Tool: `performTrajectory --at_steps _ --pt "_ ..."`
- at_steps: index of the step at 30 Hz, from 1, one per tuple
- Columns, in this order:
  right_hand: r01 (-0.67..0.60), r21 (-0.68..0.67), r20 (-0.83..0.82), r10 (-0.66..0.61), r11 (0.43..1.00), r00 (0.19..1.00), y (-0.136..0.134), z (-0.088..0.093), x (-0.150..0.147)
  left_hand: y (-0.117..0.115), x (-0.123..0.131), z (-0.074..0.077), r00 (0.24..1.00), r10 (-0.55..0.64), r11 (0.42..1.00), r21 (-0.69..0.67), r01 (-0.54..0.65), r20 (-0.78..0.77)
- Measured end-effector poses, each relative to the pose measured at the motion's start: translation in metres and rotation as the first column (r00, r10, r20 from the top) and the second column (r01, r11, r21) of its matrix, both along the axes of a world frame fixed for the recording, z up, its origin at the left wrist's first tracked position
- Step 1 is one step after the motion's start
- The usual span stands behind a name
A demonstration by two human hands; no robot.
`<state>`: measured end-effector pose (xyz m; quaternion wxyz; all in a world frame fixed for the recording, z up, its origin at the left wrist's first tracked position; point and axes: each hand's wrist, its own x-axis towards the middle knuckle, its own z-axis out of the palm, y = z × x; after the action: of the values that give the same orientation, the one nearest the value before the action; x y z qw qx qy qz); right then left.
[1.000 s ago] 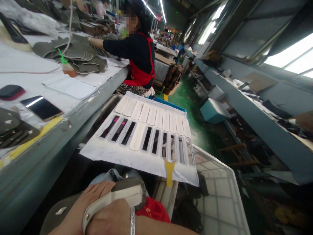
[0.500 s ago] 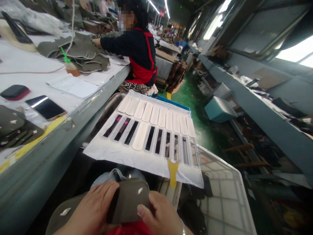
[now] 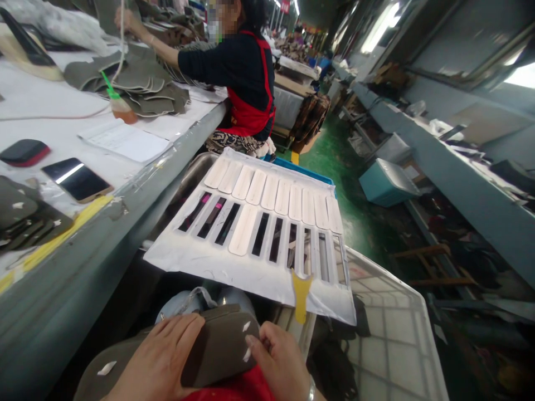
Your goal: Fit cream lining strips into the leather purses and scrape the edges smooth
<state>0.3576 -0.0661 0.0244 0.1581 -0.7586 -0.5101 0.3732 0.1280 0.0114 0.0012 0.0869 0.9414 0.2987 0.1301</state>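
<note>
At the bottom of the view both my hands hold an olive-grey cut piece [image 3: 221, 345] with small white marks. My left hand [image 3: 161, 362] grips its left side, thumb over the top edge. My right hand [image 3: 278, 362] pinches its right edge with the fingertips. Under it lies a larger olive piece [image 3: 104, 367] on my lap. Just beyond my hands a white sheet [image 3: 217, 264] holds rows of white strips [image 3: 244, 228] and empty slots, with a yellow tool [image 3: 301, 295] on its near edge.
A long grey workbench [image 3: 96, 234] runs along the left with a phone [image 3: 77, 179], a red-and-black pad [image 3: 23, 151], papers, a glue bottle [image 3: 119, 106] and olive pieces. A co-worker in a red apron [image 3: 246, 72] works farther along. A white crate [image 3: 393, 345] stands at the right.
A second ago my hands pressed a white strip against the olive piece. Now the piece is turned over, olive side up, held between both hands. The co-worker has reached further left.
</note>
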Motion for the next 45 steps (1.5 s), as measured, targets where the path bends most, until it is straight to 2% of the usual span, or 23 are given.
performTrajectory --at_steps 5,9,14,19,25,30,37,45 --pt "0.005 -0.008 -0.062 -0.006 1.000 0.998 0.002 0.002 0.003 -0.003 0.011 -0.007 0.996 -0.055 0.998 0.017 0.056 -0.075" --pt "0.036 0.011 -0.105 -0.034 0.999 0.994 0.002 0.002 0.004 -0.006 0.026 -0.008 0.997 -0.037 0.999 -0.007 0.037 -0.070" --pt "0.079 0.048 -0.159 -0.071 0.996 0.985 -0.005 -0.003 0.005 -0.012 0.038 -0.001 0.995 0.002 0.990 -0.139 -0.016 -0.098" --pt "0.113 0.080 -0.150 -0.101 0.990 0.984 -0.012 -0.008 0.003 -0.019 0.045 0.006 0.994 0.009 0.985 -0.171 -0.028 -0.107" --pt "0.121 0.051 -0.140 -0.113 0.991 0.984 -0.013 -0.004 0.004 -0.021 0.052 0.010 0.994 -0.008 0.982 -0.190 -0.013 -0.110" --pt "0.117 0.048 -0.148 -0.109 0.992 0.983 -0.013 -0.008 0.007 -0.019 0.063 0.012 0.989 -0.008 0.975 -0.221 -0.024 -0.146" --pt "0.138 0.074 -0.179 -0.123 0.988 0.976 -0.013 -0.012 0.009 -0.018 0.077 0.005 0.995 -0.017 0.983 -0.185 -0.002 -0.101" --pt "0.167 0.014 -0.167 -0.162 0.986 0.973 -0.011 -0.010 0.011 -0.014 0.075 -0.004 0.996 -0.022 0.968 -0.250 -0.001 -0.089"
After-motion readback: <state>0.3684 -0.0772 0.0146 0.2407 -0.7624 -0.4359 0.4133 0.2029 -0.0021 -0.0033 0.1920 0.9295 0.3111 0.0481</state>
